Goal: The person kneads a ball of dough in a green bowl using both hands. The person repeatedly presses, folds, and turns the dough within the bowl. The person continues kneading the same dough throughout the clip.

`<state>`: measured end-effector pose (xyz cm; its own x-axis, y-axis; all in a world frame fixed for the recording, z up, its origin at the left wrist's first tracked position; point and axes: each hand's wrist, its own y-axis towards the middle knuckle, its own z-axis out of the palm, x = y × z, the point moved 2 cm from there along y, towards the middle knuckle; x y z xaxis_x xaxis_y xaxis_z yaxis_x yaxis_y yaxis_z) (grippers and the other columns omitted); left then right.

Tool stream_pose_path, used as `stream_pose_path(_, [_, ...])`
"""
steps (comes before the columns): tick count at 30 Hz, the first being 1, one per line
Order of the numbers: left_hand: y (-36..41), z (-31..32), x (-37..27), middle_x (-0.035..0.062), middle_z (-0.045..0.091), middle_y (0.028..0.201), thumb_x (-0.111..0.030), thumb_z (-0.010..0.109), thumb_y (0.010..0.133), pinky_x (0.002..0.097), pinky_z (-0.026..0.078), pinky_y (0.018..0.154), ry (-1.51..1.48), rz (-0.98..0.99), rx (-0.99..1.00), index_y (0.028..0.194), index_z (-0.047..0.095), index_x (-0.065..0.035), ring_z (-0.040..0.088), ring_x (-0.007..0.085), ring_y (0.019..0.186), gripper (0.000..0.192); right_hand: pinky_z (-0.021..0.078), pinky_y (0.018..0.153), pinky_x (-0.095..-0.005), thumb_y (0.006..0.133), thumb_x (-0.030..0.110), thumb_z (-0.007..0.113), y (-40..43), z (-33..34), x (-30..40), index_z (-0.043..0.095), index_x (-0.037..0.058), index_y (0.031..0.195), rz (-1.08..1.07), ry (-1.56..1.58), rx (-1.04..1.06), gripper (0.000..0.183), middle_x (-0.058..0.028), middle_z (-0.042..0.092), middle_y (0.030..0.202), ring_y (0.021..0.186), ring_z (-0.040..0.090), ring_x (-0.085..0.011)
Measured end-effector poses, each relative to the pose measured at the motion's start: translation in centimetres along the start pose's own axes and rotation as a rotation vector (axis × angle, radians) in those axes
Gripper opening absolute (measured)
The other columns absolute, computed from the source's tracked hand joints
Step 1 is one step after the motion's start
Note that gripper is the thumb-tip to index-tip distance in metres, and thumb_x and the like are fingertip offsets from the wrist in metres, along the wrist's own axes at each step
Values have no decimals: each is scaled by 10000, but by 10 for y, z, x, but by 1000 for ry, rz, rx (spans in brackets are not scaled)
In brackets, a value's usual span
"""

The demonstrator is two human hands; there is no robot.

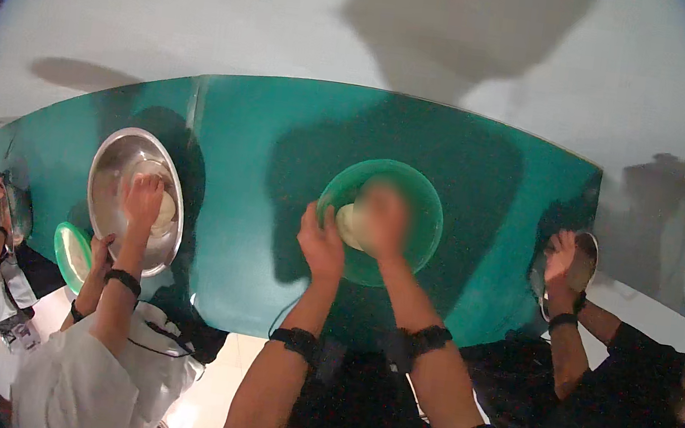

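Note:
A translucent green plastic bowl (426,237) stands on the green tabletop in front of me. Inside it lies a pale lump of what looks like dough (349,224). My left hand (321,243) holds the bowl's left rim, thumb on the inner side and fingers around the outside. Over the right part of the lump is my right hand (385,219), which covers some of it. That hand is blurred, so its finger positions are not clear. Dark bands circle both my wrists.
At left, a person in white works pale dough (165,218) in a steel basin (105,185); a green-rimmed container (59,246) sits beside it. At right, a person's hand (560,257) is over a metal bowl (587,257). The green table (241,201) meets a pale wall (245,9).

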<state>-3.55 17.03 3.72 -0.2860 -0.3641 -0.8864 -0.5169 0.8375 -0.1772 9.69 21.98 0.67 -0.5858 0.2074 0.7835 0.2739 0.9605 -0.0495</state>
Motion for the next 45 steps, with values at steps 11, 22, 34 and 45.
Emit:
stream_pose_path(11, [-27,0,-9,309,612,1304,-181,624,1065,540,465,1019,31,-217,-69,1366,553,42,587,486,1201,381,518,916,-412,785,160,869,-3,-47,23,685,38,1201,151,-37,420,471,-165,602,1120,1004,603,-304])
stream_pose_path(22, [17,-58,-14,212,592,1243,-176,795,934,534,421,1059,434,63,177,1241,656,-20,531,409,1172,372,552,821,-552,976,311,697,22,10,18,676,13,1029,161,-24,306,303,-237,726,1008,917,702,-464])
stream_pose_path(34, [84,-21,8,174,688,1383,74,663,884,497,471,1149,58,208,335,1332,685,-66,577,407,1388,470,605,832,-543,937,350,765,44,8,58,784,32,940,-96,-314,777,319,-249,767,957,916,750,-452])
stream_pose_path(45, [81,-19,0,204,692,1347,79,645,882,503,481,1134,42,106,268,1263,688,-28,593,428,1332,398,555,703,-443,959,245,724,51,15,30,700,13,863,213,-136,711,252,-183,732,804,769,741,-333])
